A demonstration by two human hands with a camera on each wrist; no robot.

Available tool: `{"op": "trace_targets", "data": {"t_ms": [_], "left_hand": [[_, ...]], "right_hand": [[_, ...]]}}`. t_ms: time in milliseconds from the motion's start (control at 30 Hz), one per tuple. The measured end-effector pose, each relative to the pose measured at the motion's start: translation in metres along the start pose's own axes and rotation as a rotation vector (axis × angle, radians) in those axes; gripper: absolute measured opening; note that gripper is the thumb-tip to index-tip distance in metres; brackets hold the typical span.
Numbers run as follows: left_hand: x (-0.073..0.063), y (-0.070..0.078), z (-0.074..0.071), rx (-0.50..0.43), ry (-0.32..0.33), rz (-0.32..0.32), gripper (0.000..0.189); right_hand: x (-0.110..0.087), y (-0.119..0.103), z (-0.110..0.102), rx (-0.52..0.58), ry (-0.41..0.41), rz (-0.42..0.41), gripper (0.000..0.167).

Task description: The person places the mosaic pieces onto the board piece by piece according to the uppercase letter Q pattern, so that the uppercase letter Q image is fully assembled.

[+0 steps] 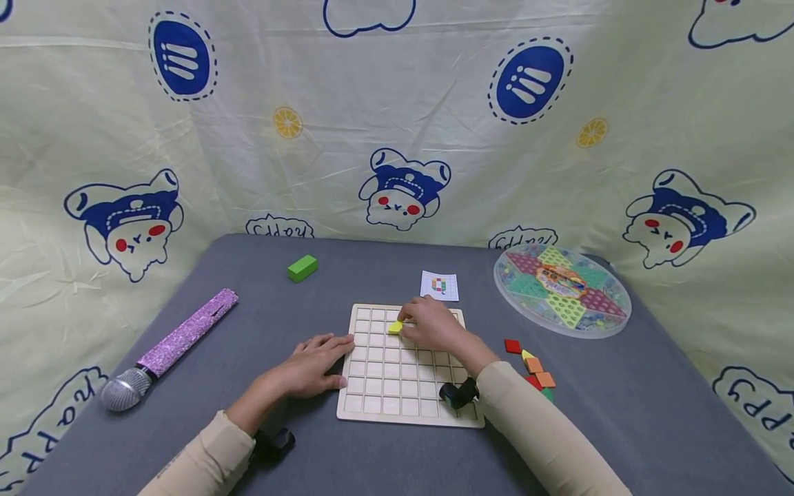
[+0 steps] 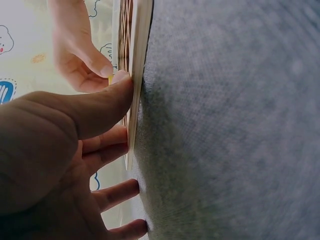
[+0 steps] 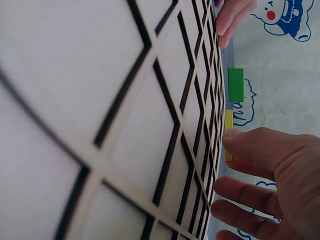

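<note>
Pale, cream-green cloth point(image 1: 384, 83) hung behind table and down both sides, as walls. Faint creases, slight sheen at left. Printed on it: cartoon bears point(image 1: 406, 189) in blue with red cheeks, blue ovals point(image 1: 182, 58) with dashed outlines, orange slices point(image 1: 288, 122), "happy" lettering point(image 1: 763, 406). Grey table point(image 1: 347, 461), fabric-like top, narrowing toward back. Light soft, fairly even.

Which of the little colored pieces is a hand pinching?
The yellow piece pinched by the right hand at the grid board; the other pieces lie on the table, to the board's right.
</note>
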State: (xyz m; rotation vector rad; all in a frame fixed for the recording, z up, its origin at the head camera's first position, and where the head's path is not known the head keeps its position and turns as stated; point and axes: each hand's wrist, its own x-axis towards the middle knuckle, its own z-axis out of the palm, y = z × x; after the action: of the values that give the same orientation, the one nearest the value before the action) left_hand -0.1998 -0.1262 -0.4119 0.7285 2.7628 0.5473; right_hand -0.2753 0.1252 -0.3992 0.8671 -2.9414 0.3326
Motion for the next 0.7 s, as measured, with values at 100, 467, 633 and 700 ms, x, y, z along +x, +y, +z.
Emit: {"op": "trace_targets", "data": {"t_ms": [100,467,633,700], "left_hand": [[0.0,0.0,0.0,0.0,-0.001,-0.002,0.064],[0.0,-0.001,0.0,-0.001,0.007,0.001,0.064],[0.0,-0.001,0.0,-0.003,-0.003,-0.004,0.064],[0.0,-0.001,0.0,-0.004,-0.005,-0.004,0.064]], "right_hand": [[0.005,0.0,0.002,0.006,-0.02,0.004,0.018],[0.013,0.002,0.008,0.004,-0.062,0.063,0.017],[0.013,0.003,0.009,0.0,-0.069,0.066,0.018],[0.013,0.003,0.01,0.0,-0.068,0.068,0.018]]}}
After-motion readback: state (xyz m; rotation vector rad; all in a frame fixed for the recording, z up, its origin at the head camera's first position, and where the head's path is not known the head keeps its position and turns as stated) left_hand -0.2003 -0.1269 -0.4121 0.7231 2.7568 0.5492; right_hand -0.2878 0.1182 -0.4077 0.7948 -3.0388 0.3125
